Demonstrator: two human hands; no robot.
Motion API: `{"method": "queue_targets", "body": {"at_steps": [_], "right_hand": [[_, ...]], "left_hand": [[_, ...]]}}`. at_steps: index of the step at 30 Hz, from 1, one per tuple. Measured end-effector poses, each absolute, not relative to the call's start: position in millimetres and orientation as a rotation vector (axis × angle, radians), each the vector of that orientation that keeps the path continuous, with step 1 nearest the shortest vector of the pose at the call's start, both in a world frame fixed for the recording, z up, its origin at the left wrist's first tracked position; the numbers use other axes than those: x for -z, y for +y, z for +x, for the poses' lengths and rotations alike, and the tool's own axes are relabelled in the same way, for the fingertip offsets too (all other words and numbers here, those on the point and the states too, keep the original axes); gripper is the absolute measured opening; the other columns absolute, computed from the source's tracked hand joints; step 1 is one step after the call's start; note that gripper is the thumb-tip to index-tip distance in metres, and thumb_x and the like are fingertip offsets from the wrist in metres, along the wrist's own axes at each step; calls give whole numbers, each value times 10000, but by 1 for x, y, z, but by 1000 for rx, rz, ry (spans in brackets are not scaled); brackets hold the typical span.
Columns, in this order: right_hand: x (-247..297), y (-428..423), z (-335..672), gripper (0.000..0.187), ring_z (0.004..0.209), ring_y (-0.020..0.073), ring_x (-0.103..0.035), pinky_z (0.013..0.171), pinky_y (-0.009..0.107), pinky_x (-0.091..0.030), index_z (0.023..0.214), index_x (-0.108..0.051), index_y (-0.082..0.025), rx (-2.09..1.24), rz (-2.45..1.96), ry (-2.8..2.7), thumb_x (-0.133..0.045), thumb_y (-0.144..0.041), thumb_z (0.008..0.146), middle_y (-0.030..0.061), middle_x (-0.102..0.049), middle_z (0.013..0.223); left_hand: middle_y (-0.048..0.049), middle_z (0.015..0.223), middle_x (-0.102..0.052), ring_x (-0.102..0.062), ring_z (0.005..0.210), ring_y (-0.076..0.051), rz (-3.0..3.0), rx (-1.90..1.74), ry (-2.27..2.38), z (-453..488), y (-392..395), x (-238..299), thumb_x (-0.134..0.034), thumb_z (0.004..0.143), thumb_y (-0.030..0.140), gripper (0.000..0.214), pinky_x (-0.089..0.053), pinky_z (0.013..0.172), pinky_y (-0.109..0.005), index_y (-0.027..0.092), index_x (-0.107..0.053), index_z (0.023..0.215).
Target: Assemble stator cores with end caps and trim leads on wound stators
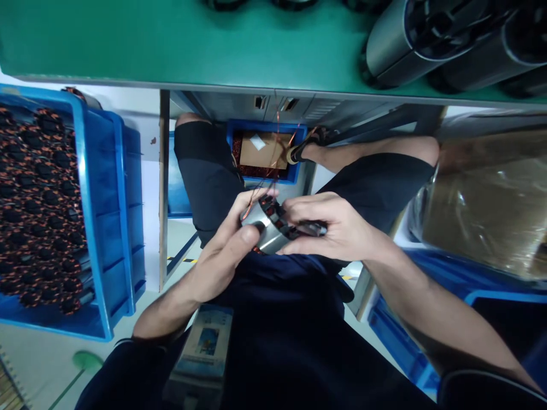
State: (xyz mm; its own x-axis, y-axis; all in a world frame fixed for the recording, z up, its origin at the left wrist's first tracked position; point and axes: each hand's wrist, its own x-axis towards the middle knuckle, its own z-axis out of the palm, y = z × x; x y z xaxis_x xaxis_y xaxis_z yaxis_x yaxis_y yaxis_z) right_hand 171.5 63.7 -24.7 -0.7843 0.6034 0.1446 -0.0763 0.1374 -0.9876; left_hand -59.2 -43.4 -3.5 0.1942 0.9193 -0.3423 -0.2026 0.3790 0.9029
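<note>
My left hand [228, 247] is wrapped round a motor stator [268, 230], a short silvery metal ring with dark slots and copper windings at its ends. The thumb lies across the metal side. Closed at the stator's right end is my right hand [331, 225]. A small dark tool [314, 228] sticks out between its fingers; the fingers hide its working end and I cannot tell its kind. Thin copper wires [277, 136] rise from the stator in front of my legs.
On the left, a blue crate [96, 228] holds several rows of wound stators [43, 199]. Large metal cylinders [388, 48] lie on the green bench [171, 45]. Below sits a blue bin [267, 177] with cardboard [258, 154]. Plastic-wrapped cardboard [491, 199] stands on the right.
</note>
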Motion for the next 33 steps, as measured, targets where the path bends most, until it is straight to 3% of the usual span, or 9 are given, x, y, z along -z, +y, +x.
{"method": "queue_targets", "body": {"at_steps": [5, 10, 12, 17, 20, 24, 27, 28, 33], "right_hand": [[6, 53, 179, 191, 756, 135, -679, 758, 269, -572, 1043, -805, -191, -1513, -615, -2033, -884, -355, 1099, 8, -746, 878], [-11, 38, 192, 249, 832, 163, -783, 831, 301, -641, 1408, -793, -242, -1455, -947, -1970, -732, -303, 1174, 42, -839, 1064], [-16, 32, 191, 203, 805, 171, -776, 833, 315, -648, 1327, -817, -243, -1458, -1079, -1863, -718, -328, 1171, 20, -809, 964], [-14, 21, 168, 214, 758, 186, -725, 763, 336, -647, 1039, -825, -243, -1589, -1234, -1457, -900, -444, 1052, -4, -736, 828], [-8, 24, 163, 314, 682, 160, -637, 676, 327, -585, 903, -767, -248, -1657, -1171, -1171, -887, -489, 1065, 1, -718, 826], [-6, 35, 182, 395, 612, 152, -452, 586, 307, -468, 872, -675, -278, -1667, -1163, -820, -947, -528, 1014, -45, -522, 718], [-10, 34, 202, 78, 650, 181, -548, 636, 340, -523, 1105, -777, -297, -1548, -1261, -1163, -797, -371, 1121, -22, -652, 782], [-12, 31, 206, 92, 688, 189, -621, 678, 354, -565, 1208, -792, -295, -1494, -1284, -1395, -744, -283, 1131, -3, -739, 866], [-25, 18, 210, 521, 1047, 238, -840, 943, 397, -714, 1535, -751, -278, -1255, -1149, -2185, -644, -81, 1065, 77, -853, 1274]], "left_hand": [[-114, 1594, -724, -669, 1601, -399, 620, -955, 978, -49, -43, 0, -799, 1080, 647, 594, -582, 1360, -624, 353, -684, 1582], [-93, 1352, -781, -839, 1023, -265, 628, -1077, 1051, -38, -46, 13, -741, 1112, 667, 563, -748, 969, -485, 341, -640, 1559], [-94, 1355, -772, -816, 962, -227, 735, -1132, 1098, -35, -47, 15, -750, 1130, 596, 550, -735, 910, -428, 331, -621, 1594], [-111, 1491, -726, -761, 1339, -309, 1173, -1202, 1230, -30, -47, 16, -806, 1108, 425, 607, -684, 1147, -499, 352, -601, 1674], [-104, 1472, -726, -765, 1301, -297, 1191, -1183, 1245, -29, -47, 18, -807, 1107, 420, 606, -705, 1098, -482, 371, -594, 1672], [-108, 1398, -742, -794, 1111, -237, 1000, -1167, 1184, -31, -49, 22, -793, 1125, 440, 555, -732, 936, -391, 322, -610, 1636], [-110, 1349, -772, -779, 875, -195, 802, -1179, 1084, -32, -49, 22, -742, 1149, 501, 476, -731, 782, -379, 310, -631, 1570], [-110, 1333, -784, -777, 840, -193, 759, -1181, 1054, -31, -48, 21, -731, 1152, 518, 461, -731, 759, -383, 309, -635, 1552], [-114, 1357, -781, -804, 891, -217, 737, -1123, 1049, -31, -46, 13, -755, 1133, 557, 501, -757, 765, -387, 320, -641, 1559]]}}
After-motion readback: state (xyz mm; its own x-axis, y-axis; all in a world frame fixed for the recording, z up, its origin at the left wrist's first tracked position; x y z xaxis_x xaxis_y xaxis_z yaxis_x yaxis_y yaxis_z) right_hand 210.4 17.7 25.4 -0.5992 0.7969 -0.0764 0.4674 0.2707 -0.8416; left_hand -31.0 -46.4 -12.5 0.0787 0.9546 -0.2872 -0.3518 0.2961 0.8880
